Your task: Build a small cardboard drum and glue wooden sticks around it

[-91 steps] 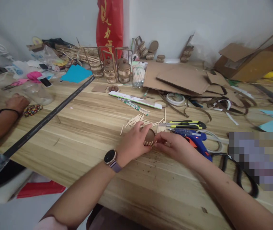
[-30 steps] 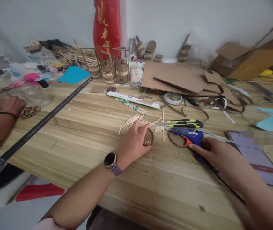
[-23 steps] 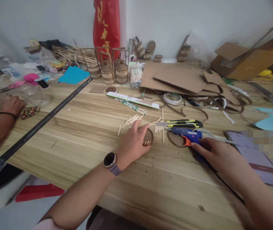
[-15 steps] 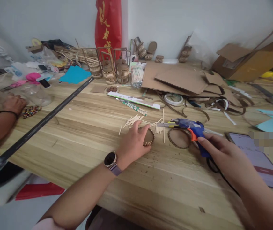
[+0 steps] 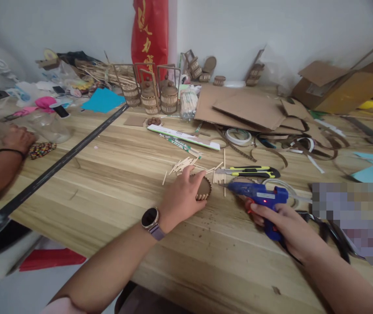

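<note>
My left hand (image 5: 181, 198), with a watch on the wrist, has its thumb and fingers curved round a small round cardboard base (image 5: 205, 187). A few short sticks stand along the near rim of that base. In my right hand (image 5: 283, 222) is a blue hot glue gun (image 5: 255, 192), its tip pointing left at the base and apart from it. A red light shows on the gun's side. Behind the gun, a second round cardboard piece (image 5: 241, 179) is mostly hidden. Short wooden sticks (image 5: 182, 165) lie loose beyond my left hand. A yellow and black utility knife (image 5: 252, 171) lies behind the gun.
Finished little stick baskets (image 5: 168, 99) with tall handles stand at the back. Cardboard sheets (image 5: 248, 109), tape rolls and brown strips lie to the right. A long black strip (image 5: 72, 152) crosses the table at left, near another person's hand (image 5: 19, 138).
My right hand has moved the glue gun nearer and a little left, off the knife and in front of the second round piece. A red light now shows. My left hand stays put.
</note>
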